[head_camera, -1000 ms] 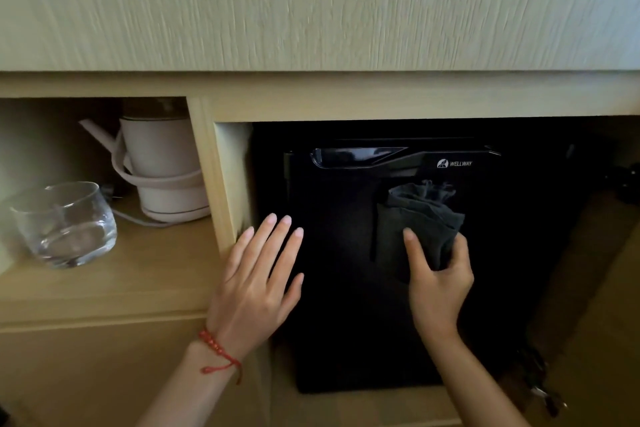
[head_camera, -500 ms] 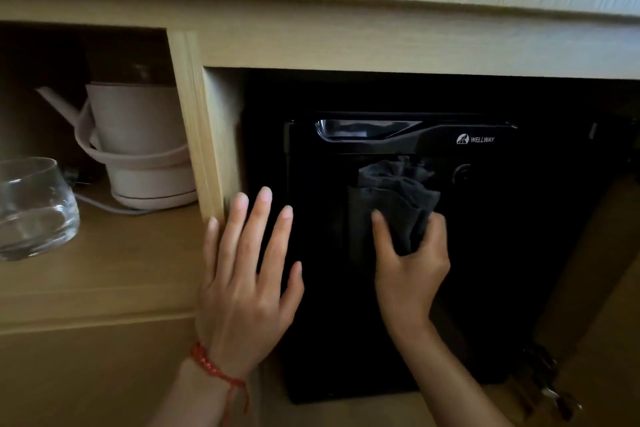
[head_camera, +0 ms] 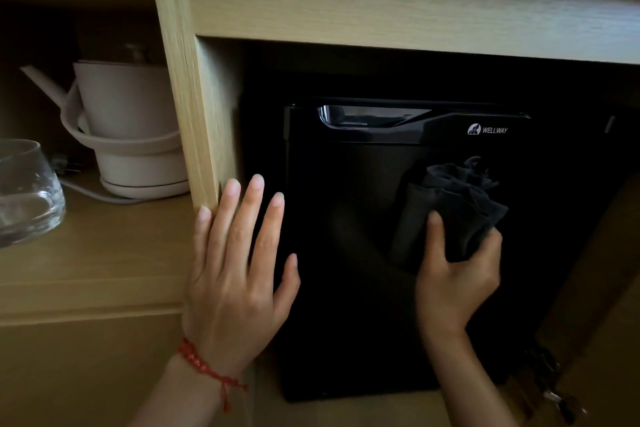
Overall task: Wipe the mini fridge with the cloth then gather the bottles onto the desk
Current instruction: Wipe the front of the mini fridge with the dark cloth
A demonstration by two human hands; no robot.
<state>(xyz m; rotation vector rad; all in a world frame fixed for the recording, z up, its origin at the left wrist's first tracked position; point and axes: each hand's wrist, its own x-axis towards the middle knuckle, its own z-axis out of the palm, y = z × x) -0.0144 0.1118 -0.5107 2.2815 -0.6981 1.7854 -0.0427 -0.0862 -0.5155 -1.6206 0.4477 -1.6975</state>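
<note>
Nearest, left hand point(head_camera: 235, 274) flat and spread wide, fingers up, laid over the upright wood post point(head_camera: 188, 97) and the fridge's left edge, holding nothing; red bracelet point(head_camera: 204, 366) round its wrist; right hand point(head_camera: 457, 274) clenched on a dark bunched cloth point(head_camera: 453, 211), thumb up along its left side, pressing it against the right half of the door; behind both, black fridge point(head_camera: 353, 253) standing shut in the dark recess under the desk point(head_camera: 381, 3), glossy handle strip point(head_camera: 374, 116) along its top, "WELLWAY" badge point(head_camera: 488, 130) above the cloth; left of the post, on the shelf point(head_camera: 104, 253), clear glass point(head_camera: 27, 191) at the frame edge; farther back, pale kettle point(head_camera: 128, 128) on its round base, spout pointing left, cord point(head_camera: 90, 192) trailing from the base; at lower right, beside the fridge, small metal things too dim to make out.
</note>
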